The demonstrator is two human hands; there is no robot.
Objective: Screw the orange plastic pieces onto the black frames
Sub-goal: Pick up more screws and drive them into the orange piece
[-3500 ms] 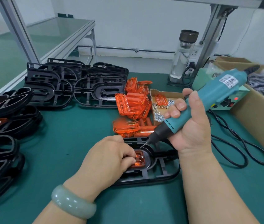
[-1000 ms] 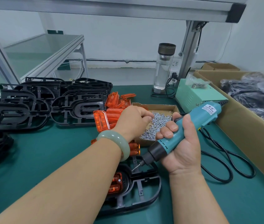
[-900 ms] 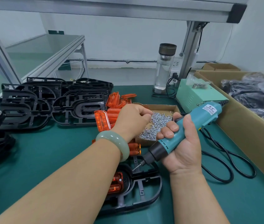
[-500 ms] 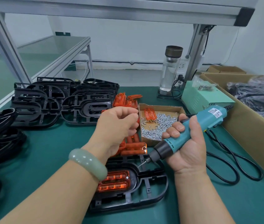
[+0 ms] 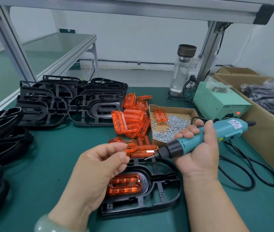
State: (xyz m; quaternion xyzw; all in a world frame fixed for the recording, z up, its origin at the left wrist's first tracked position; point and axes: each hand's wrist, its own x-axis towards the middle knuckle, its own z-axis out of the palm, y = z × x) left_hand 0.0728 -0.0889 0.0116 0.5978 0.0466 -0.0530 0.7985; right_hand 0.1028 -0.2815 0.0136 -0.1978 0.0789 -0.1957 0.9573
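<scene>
Lower centre, head view: black frame [image 5: 147, 186] lies flat on the green surface [image 5: 57, 156]. One orange piece [image 5: 124, 184] sits in its left recess, w/ one screw head visible at the piece's upper-right corner. L hand [image 5: 102, 164], just above the frame, has its grip nearly closed, thumb against fingertips as if pinching a screw. No screw can be made out; too small. R hand [image 5: 198, 151] has its grip wrapped fully round the electric screwdriver [image 5: 216, 134]. The bit slants down-left, tip over the frame's top edge, near the L fingertips.

Risks (judgement):
- A small screw could slip from the pinch & fall among the frame ribs.
- A tilted bit could skate off the head & scar the orange plastic.
- Over-driving might crack the piece.
- The L fingertips are close to the bit.

Vs. 0.5 s ago: L hand has dropped from beside the screw box [image 5: 178, 111] & orange pile [image 5: 129, 121] toward the bit. R hand & driver approx. unchanged.
</scene>
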